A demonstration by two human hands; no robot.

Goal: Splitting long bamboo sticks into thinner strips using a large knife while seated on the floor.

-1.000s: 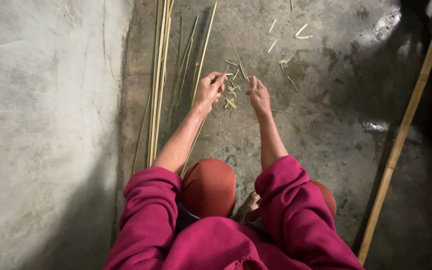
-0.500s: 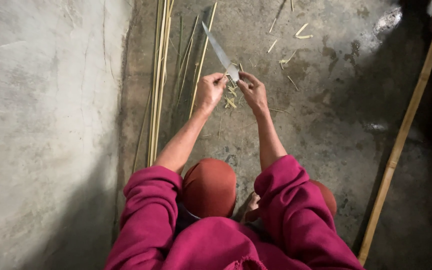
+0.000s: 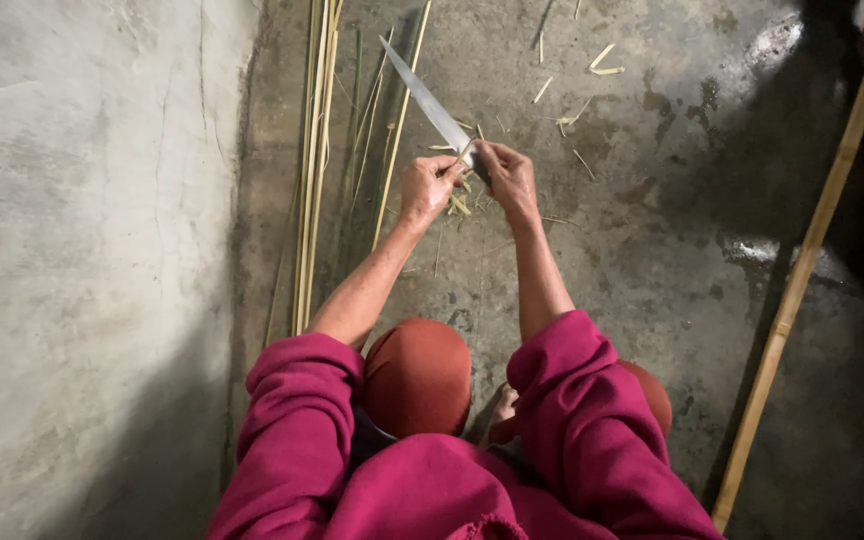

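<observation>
Steel blade: a long, narrow knife [image 3: 430, 98] is held over the floor, its point aimed up and to the left, its lower end hidden between the two hands.
Right hand: the right hand [image 3: 508, 176] is closed around the lower end of the knife, fingers curled shut.
Left hand: the left hand [image 3: 426, 188] is closed as well, pinched on a thin pale bamboo sliver [image 3: 463, 155] that is laid against the blade.
Hands together: both hands are brought close, nearly touching, well out in front of the knees.
Sliver: only a short piece is seen between the fingertips; its full length cannot be told.
Floor: a grey, stained concrete floor [image 3: 652, 230] is seen below, with damp-looking patches at the right.
Shavings: small pale bamboo chips [image 3: 602, 60] are scattered beyond and under the hands.
Strips: a bundle of long, thin bamboo strips [image 3: 314, 150] is laid on the floor at the left, beside the wall, running away from the person.
Pole: a thick bamboo pole [image 3: 802, 280] is laid diagonally at the right, well apart from the hands.
Wall: a rough grey plastered wall [image 3: 82, 250] fills the left side.
Clothing: magenta sleeves [image 3: 302, 420] are pushed up to the elbows; rust-coloured knees [image 3: 417, 375] are bent between them.
Packages, labels, signs: none are seen.
</observation>
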